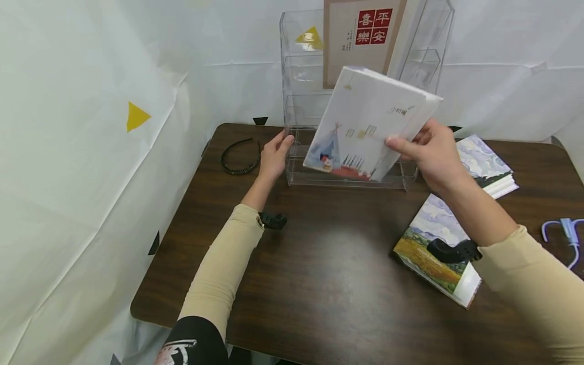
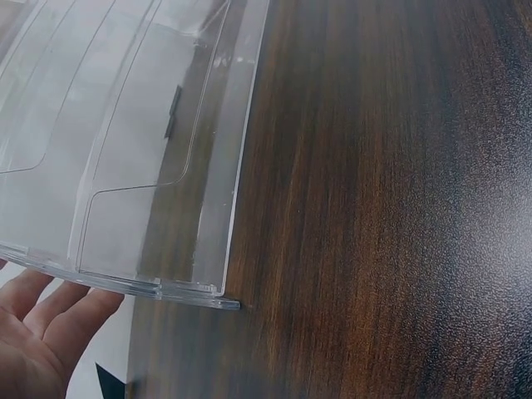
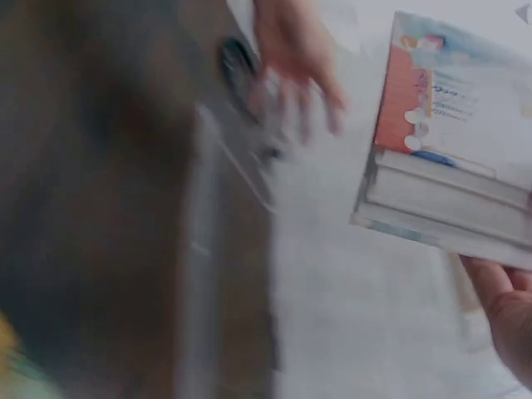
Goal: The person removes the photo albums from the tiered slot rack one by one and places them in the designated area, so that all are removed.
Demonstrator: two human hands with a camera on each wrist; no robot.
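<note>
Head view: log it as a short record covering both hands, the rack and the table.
Left hand: at the left side of the rack
Right hand: holds a white book in front of the rack
Rack: clear, a tan book standing in it
Table: dark wood; two painted-cover books and a lilac cable on the right, black band on the left

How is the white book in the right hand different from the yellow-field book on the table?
The white book is held up in the right hand, but the yellow-field book lies on the table. The white book's cover is mostly white; the yellow-field book's shows painted land and sky. Both have pictures on their covers.
</note>
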